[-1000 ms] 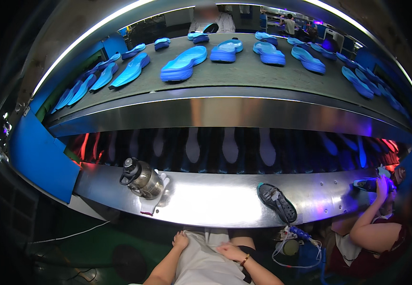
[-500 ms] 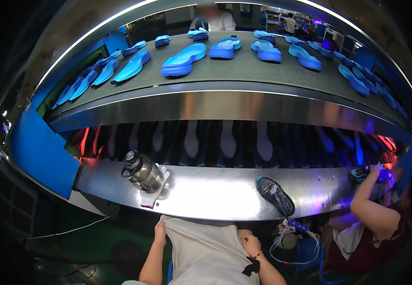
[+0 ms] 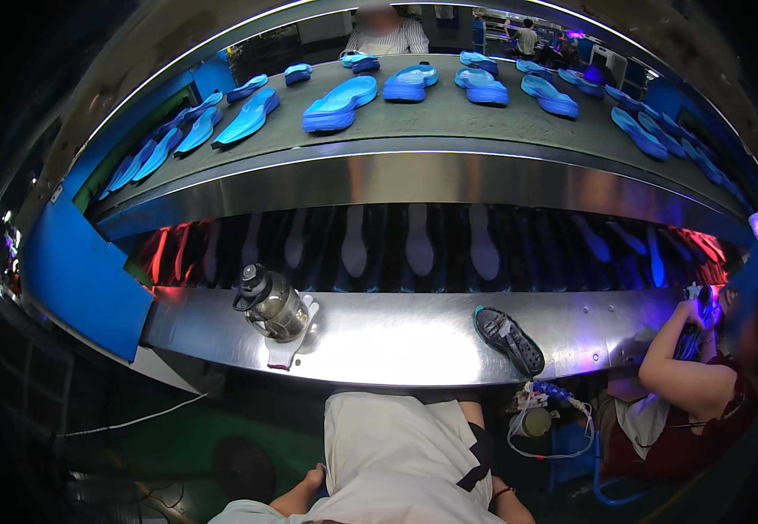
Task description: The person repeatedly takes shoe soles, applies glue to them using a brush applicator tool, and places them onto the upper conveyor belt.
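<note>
My left hand (image 3: 312,479) is low beside the left edge of the pale apron (image 3: 396,454) over my lap. Its fingers are mostly hidden against my side. My right hand (image 3: 501,489) is at the apron's right edge, by a dark strap (image 3: 480,458), with its fingers out of sight. Both hands are below the metal ledge, away from what lies on it. A black shoe sole (image 3: 508,341) with a teal rim rests on the ledge, right of centre. To the left, a large dark-lidded water bottle (image 3: 276,306) stands on a white glove (image 3: 282,352).
Blue foam soles (image 3: 341,103) lie in rows on a dark conveyor belt (image 3: 265,162) beyond the metal ledge (image 3: 379,336). At right, a co-worker's arm (image 3: 680,358) reaches over the ledge. White cord and blue tubing (image 3: 553,393) hang below. Another person (image 3: 387,35) is across the belt.
My hands have let the apron's upper edge go and moved down to my sides. The view has shifted slightly. The co-worker's hands have lifted a little.
</note>
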`<action>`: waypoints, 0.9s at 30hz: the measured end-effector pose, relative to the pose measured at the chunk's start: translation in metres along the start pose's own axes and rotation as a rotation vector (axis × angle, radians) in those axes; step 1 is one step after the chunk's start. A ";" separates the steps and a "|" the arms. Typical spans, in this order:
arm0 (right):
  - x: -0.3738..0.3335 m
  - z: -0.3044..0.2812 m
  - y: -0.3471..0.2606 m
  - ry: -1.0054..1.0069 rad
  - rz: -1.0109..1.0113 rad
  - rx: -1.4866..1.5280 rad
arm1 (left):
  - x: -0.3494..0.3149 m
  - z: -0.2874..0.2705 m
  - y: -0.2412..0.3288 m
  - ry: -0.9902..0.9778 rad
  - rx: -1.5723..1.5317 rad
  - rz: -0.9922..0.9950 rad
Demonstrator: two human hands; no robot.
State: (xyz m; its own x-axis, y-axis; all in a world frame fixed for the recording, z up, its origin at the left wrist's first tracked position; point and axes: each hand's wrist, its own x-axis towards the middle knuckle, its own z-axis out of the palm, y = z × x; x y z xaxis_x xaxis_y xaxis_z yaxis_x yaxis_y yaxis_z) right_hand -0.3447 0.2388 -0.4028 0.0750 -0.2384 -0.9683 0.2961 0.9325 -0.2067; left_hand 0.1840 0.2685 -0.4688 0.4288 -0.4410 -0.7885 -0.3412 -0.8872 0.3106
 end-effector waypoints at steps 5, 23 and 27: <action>0.002 0.015 -0.041 0.098 -0.143 0.067 | -0.006 0.007 0.037 -0.103 0.070 0.091; -0.007 0.023 -0.165 0.327 -0.219 0.020 | -0.100 -0.057 0.319 -0.071 0.288 0.306; -0.021 0.021 -0.161 0.361 -0.224 0.067 | -0.100 -0.056 0.342 -0.092 0.322 0.361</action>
State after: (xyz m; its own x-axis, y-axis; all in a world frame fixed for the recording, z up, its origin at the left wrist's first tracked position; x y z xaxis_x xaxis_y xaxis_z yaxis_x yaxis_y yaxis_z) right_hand -0.3739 0.0877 -0.3461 -0.3327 -0.3116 -0.8901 0.3297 0.8459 -0.4193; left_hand 0.0716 0.0019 -0.2537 0.1646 -0.6858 -0.7089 -0.7017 -0.5866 0.4045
